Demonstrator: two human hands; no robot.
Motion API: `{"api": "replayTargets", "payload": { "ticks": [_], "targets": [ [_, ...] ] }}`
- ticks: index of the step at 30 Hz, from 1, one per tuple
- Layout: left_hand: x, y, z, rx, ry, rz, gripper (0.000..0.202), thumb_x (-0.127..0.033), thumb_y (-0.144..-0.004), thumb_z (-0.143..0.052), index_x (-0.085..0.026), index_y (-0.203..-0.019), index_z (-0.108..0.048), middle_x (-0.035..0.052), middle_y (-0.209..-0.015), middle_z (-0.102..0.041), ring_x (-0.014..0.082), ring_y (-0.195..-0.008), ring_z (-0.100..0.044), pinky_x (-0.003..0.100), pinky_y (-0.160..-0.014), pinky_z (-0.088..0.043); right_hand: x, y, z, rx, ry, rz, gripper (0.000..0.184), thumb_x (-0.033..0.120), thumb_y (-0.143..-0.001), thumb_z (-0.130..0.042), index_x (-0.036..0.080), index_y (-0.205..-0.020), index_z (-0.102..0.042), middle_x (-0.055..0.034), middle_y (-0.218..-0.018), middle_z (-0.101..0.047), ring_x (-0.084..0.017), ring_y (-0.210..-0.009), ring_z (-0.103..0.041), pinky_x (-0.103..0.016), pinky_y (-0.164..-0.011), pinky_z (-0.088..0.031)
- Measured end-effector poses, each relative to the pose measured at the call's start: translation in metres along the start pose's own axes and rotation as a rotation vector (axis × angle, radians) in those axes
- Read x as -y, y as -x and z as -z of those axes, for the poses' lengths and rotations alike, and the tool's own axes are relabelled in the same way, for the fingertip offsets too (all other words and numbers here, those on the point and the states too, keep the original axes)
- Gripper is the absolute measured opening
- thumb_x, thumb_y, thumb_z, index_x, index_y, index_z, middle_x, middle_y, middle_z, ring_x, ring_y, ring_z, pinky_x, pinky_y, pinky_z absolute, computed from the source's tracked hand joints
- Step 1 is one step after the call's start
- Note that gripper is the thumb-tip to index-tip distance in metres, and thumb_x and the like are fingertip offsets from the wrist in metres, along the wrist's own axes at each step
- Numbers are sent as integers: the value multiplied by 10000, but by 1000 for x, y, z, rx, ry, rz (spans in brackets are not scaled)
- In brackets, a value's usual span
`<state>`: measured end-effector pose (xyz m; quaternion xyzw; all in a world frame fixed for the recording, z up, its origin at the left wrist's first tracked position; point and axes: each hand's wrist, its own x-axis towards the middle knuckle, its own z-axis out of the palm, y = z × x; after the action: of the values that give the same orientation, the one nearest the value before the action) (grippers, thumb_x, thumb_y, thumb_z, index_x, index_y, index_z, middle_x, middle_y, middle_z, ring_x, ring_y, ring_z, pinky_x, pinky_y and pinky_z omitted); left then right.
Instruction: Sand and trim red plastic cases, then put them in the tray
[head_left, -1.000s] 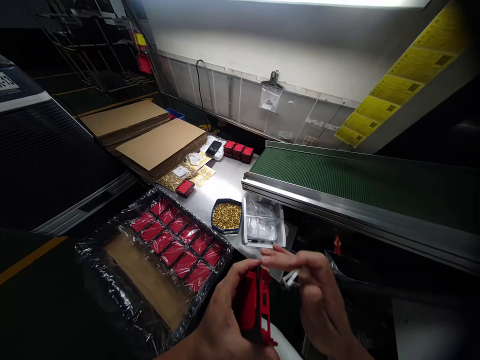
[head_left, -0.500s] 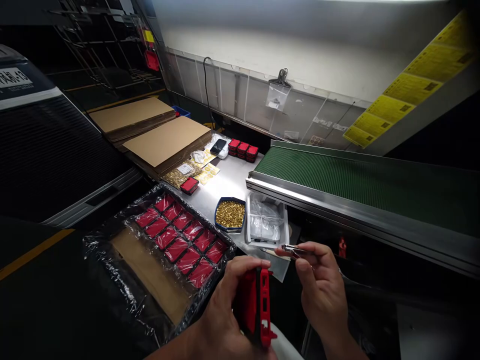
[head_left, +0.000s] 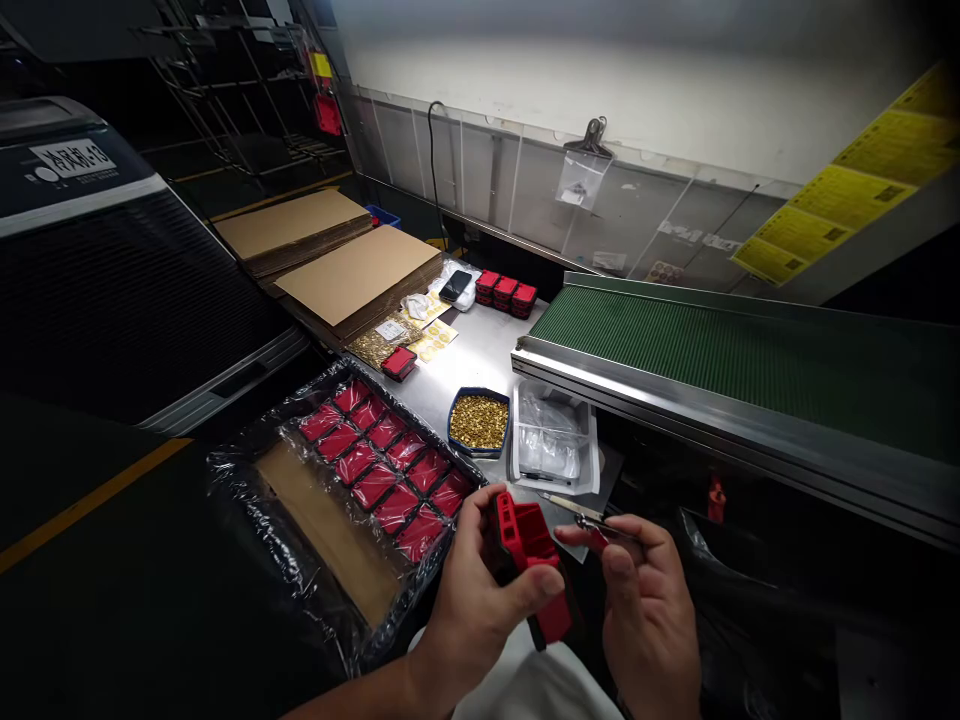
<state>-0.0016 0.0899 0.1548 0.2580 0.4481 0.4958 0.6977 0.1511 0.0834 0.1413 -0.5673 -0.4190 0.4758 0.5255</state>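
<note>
My left hand is closed around a red and black plastic box, tilted so that its hollow red inside faces up and right. To its right, my right hand pinches a small shiny metal tool that looks like nail clippers. The tool's tip points left toward the box, with a gap between them. A bit of red shows by the tool, too small to make out. Beyond my hands stand a blue tray of small brass-coloured parts and a white bin with clear plastic bags.
At left, a plastic-lined crate holds rows of red boxes. Cardboard sheets are stacked behind it. A green conveyor runs to the right. Several red boxes and a phone lie at the back of the table.
My left hand has turned the box from edge-on so that its hollow inside shows. My right hand still pinches the metal tool, slightly lower. The view has shifted a little left.
</note>
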Motion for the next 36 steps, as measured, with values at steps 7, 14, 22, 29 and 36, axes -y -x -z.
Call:
{"api": "replayTargets", "payload": {
  "ticks": [7, 14, 22, 29, 36],
  "targets": [
    [21, -1, -3, -18, 107, 271, 570, -585, -877, -546, -191, -1273, -434, 130, -1134, -607, 274, -1014, -628, 425, -859, -512, 3, -3, -11, -123, -117, 30, 309, 519, -928, -468, 237, -1055, -480, 66, -534, -502, -133, -515, -556, -240, -525, -505],
    [8, -3, 9, 135, -1000, -739, 730, -561, -736, -725, -285, -1357, -459, 102, -1324, -545, 314, -1273, -473, 523, -1166, -272, 7, -18, -1, -66, -8, -193, 351, 562, -903, -488, 217, -955, -523, 56, -628, -436, -104, -522, -402, -222, -458, -380],
    [5, -1, 1, 268, -845, -483, 547, -379, -776, -763, -328, -1273, -539, 48, -1192, -567, 226, -1092, -581, 302, -923, -502, 2, -19, 7, -85, -328, -300, 350, 566, -870, -551, 222, -937, -555, 12, -728, -643, -149, -646, -594, -268, -603, -518],
    [34, 8, 7, 204, -214, -339, 438, -407, -831, -693, -302, -1198, -478, 68, -1212, -517, 275, -1226, -510, 363, -1051, -423, -17, -17, 3, -214, -609, -562, 440, 584, -811, -621, 150, -775, -682, -58, -729, -708, -182, -657, -656, -285, -624, -547],
    [38, 7, 13, 250, -65, -177, 434, -490, -759, -744, -232, -1067, -581, 118, -1266, -525, 347, -1218, -502, 407, -996, -453, -4, -28, 11, -199, -533, -345, 455, 607, -892, -472, 190, -722, -539, 33, -507, -502, -88, -413, -401, -213, -386, -339]
  ]
}}
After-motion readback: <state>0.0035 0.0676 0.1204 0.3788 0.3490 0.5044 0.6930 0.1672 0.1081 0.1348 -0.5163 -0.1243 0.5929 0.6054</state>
